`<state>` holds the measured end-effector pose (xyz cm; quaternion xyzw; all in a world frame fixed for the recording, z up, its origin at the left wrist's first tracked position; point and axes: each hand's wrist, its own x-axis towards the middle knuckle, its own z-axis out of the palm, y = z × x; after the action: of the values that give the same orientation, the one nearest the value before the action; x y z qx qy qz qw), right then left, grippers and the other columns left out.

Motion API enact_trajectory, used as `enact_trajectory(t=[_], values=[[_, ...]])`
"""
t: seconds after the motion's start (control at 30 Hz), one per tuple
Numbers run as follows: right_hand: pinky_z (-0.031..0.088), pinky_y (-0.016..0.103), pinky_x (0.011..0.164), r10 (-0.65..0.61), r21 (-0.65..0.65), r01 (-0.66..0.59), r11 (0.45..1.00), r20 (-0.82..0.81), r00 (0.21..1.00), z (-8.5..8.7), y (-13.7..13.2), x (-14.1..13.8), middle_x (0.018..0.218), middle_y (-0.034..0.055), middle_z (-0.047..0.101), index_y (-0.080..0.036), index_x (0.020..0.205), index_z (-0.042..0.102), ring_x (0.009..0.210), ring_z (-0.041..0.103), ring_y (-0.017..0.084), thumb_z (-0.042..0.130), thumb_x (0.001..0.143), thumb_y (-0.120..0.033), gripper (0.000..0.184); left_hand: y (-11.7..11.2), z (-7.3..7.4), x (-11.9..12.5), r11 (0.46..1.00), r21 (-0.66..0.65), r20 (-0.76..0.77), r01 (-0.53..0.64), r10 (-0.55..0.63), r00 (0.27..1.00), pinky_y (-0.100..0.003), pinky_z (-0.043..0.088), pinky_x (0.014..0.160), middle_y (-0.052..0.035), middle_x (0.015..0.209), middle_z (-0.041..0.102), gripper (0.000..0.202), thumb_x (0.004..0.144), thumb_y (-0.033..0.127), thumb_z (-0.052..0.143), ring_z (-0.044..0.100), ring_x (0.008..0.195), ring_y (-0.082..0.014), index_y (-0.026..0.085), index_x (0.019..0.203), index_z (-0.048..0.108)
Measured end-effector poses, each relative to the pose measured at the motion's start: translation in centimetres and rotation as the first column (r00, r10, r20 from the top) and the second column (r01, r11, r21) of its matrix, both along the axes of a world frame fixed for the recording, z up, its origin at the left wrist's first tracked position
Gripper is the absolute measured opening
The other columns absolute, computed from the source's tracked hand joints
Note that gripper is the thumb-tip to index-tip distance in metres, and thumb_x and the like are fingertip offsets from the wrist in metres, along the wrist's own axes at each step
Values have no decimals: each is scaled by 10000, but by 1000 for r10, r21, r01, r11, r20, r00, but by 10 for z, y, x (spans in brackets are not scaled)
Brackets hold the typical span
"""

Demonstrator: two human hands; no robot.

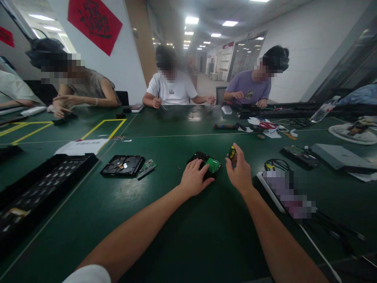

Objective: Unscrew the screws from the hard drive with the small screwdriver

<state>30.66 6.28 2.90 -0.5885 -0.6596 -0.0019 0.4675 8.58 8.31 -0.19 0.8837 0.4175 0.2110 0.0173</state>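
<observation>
A black hard drive (198,155) with a green circuit board (212,165) lies on the table in front of me. My left hand (193,177) spans its near left part, fingers over the top and thumb along the near edge, gripping it; the hand hides part of the drive. Just right of the drive, my right hand (239,169) is raised and closed around a small screwdriver with a yellow and black handle (232,152). The screwdriver's tip cannot be made out. A tiny dark piece, perhaps a screw (179,168), lies left of the drive.
Left are another hard drive (123,166), a loose circuit board (147,168) and a long black tray (44,188). To the right stand a phone-like device (287,192), another drive (300,156) and a grey box (343,157). Several people sit across the green table (165,232).
</observation>
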Motion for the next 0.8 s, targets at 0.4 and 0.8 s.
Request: enact_trajectory(t=[0.4, 0.8], values=[[630, 440, 798, -54, 76, 58, 995, -47, 997, -2, 1, -1, 1307, 159, 644, -243, 1559, 343, 947, 708, 270, 621, 958, -409, 683, 0, -5, -4, 1000, 13, 5, -7, 7, 1000, -556, 358, 1189, -142, 1567, 450, 559, 1012, 557, 478, 372, 1484, -350, 265, 1488, 510], [624, 459, 846, 18, 5, -18, 1000, -7, 1000, -4, 1, -4, 1325, 156, 618, -243, 1591, 313, 1016, 687, 278, 571, 948, -282, 694, -2, -7, -1, 995, -2, 51, -95, 95, 994, -563, 373, 1163, -131, 1525, 483, 525, 1000, 557, 509, 410, 1435, -343, 275, 1441, 555]])
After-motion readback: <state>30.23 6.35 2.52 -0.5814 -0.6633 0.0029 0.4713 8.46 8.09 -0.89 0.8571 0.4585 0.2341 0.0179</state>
